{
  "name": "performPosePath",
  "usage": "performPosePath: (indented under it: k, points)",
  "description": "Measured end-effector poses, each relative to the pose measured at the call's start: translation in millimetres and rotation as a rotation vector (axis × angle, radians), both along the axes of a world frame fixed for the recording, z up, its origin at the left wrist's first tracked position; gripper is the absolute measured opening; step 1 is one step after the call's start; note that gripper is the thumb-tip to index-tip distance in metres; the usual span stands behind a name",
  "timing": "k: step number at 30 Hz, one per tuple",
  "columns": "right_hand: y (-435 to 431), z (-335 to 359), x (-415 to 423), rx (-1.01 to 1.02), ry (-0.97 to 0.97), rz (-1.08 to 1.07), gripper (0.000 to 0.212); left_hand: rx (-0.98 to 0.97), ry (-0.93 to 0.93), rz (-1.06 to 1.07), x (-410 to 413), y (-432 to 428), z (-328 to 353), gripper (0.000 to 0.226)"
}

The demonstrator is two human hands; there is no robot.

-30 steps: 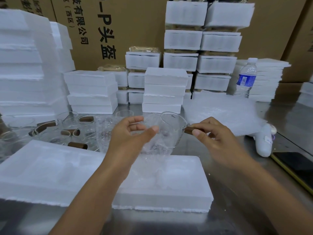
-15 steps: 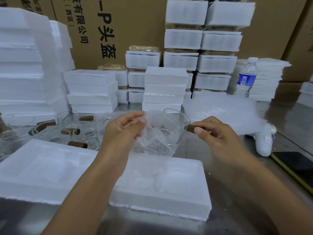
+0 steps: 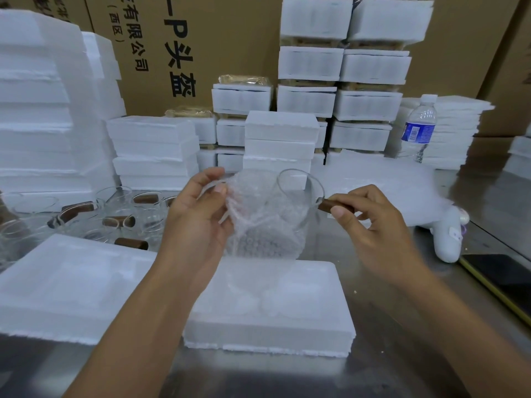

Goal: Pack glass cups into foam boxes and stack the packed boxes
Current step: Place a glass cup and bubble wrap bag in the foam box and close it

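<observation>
A clear glass cup (image 3: 298, 191) with a brown wooden handle (image 3: 330, 204) hangs over an open foam box (image 3: 287, 326) near the table's front. My right hand (image 3: 373, 228) pinches that handle. My left hand (image 3: 198, 214) pinches a sheet of bubble wrap (image 3: 258, 222) that drapes round the cup's left side. A second foam piece (image 3: 66, 285) lies to the left of the box. Several more glass cups with brown handles (image 3: 115, 216) stand behind it.
Stacks of foam boxes (image 3: 155, 150) and packed boxes (image 3: 342, 64) fill the back, in front of cardboard cartons. A water bottle (image 3: 418, 130) stands at the right, with foam sheets (image 3: 373, 179), a white tape dispenser (image 3: 451, 237) and a dark phone (image 3: 502, 274) near the right edge.
My left hand has gathered the bubble wrap and drawn it up round the cup. The cup has tilted slightly in my right hand, which stays on the handle.
</observation>
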State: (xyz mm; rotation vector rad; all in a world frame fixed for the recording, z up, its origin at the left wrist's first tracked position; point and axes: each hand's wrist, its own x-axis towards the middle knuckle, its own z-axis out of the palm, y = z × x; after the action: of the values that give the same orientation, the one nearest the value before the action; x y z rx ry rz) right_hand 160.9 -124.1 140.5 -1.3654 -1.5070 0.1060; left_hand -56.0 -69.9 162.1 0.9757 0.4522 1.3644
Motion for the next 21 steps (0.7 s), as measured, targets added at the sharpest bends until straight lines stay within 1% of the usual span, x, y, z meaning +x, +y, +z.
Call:
performPosePath:
  k: [2, 4, 7, 8, 11, 14, 18, 21]
  points:
    - [1, 0, -4, -0.008, 0.074, 0.028, 0.018, 0.044, 0.105, 0.01, 4, -1, -3, 0.02]
    - [2, 1, -6, -0.009, 0.126, 0.049, 0.024, 0.102, 0.203, 0.053, 8, -3, -5, 0.007]
    - [1, 0, -10, -0.008, 0.22, 0.09, 0.026, 0.257, 0.419, 0.191, 10, -3, -11, 0.028]
    - [0, 0, -11, -0.008, 0.252, 0.105, 0.026, 0.309, 0.491, 0.233, 11, -3, -12, 0.029]
    - [-1, -1, -12, -0.005, 0.305, 0.121, 0.028, 0.414, 0.637, 0.359, 12, -2, -15, 0.016]
    - [-1, 1, -11, -0.028, 0.289, 0.124, 0.028, 0.437, 0.64, 0.447, 11, 0, -15, 0.007]
    - [-2, 3, -7, -0.072, 0.099, 0.089, 0.02, 0.423, 0.615, 0.57, 8, -2, -10, 0.012]
    - [-4, 3, -9, -0.078, -0.033, 0.096, 0.022, 0.435, 0.55, 0.559, 9, -5, -7, 0.011]
